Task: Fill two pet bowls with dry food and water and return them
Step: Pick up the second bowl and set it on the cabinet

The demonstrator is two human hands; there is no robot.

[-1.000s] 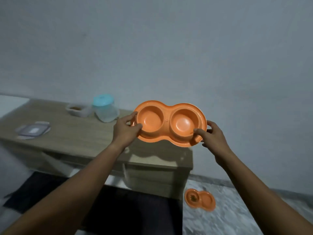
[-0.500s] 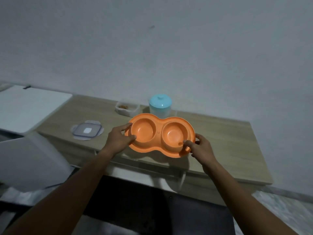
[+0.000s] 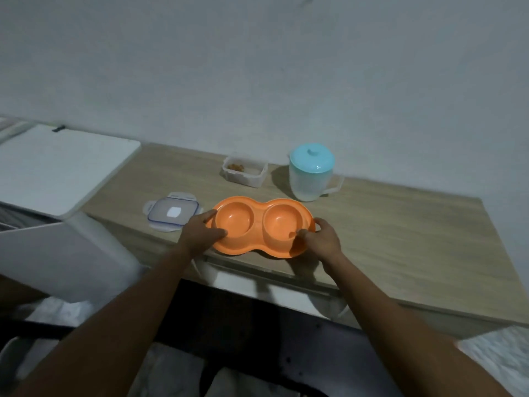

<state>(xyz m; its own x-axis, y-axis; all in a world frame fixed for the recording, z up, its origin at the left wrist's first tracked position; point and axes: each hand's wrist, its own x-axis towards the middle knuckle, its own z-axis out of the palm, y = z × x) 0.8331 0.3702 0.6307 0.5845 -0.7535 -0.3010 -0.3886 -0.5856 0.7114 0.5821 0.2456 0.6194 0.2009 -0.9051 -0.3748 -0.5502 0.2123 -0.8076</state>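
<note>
An orange double pet bowl [image 3: 259, 224] with two empty round wells lies near the front edge of the wooden table [image 3: 400, 233]. My left hand [image 3: 200, 232] grips its left end, thumb on the rim. My right hand [image 3: 322, 239] grips its right end the same way. Behind the bowl stands a clear open food box [image 3: 244, 171] holding a little brown dry food. To the right of the box is a clear jug [image 3: 310, 176] with a turquoise lid.
The food box's clear lid [image 3: 173, 212] lies flat on the table left of the bowl. A white appliance [image 3: 57, 167] stands against the table's left end. A grey wall runs behind the table. Dark floor lies below the table's front edge.
Both hands have carried the orange bowl down and forward from mid-air onto the table near its front edge. The view has swung left, and the second orange bowl on the floor has left the frame.
</note>
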